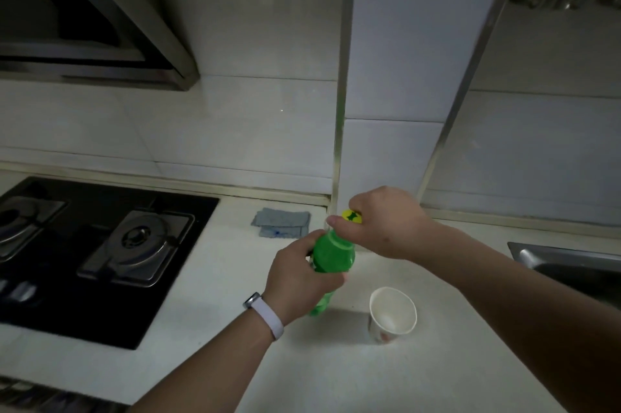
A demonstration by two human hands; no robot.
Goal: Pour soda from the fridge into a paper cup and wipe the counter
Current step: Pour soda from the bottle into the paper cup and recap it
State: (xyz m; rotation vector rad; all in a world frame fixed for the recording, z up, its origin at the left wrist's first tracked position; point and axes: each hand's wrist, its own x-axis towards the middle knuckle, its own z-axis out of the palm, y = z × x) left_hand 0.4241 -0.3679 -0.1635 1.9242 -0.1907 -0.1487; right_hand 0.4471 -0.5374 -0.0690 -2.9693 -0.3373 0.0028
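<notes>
Centrally, a green soda bottle (333, 253) was held upright on the counter (386, 375), clamped round its body by the left hand (302, 281). Its yellow cap (352, 216) was pinched by the right hand (386, 224), possibly already loosened. An empty paper cup (391, 313) stood at four o'clock of the bottle; a folded grey cloth (282, 222) lay at eleven o'clock.

A: What is the person wearing?
B: Both forearms are bare, no sleeves showing. Just behind the left hand (302, 281), a band (267, 315) circles the wrist: a pale lilac-white strap with a small silver-edged module.
A: And the right hand (386, 224)?
B: Nothing on its wrist.
</notes>
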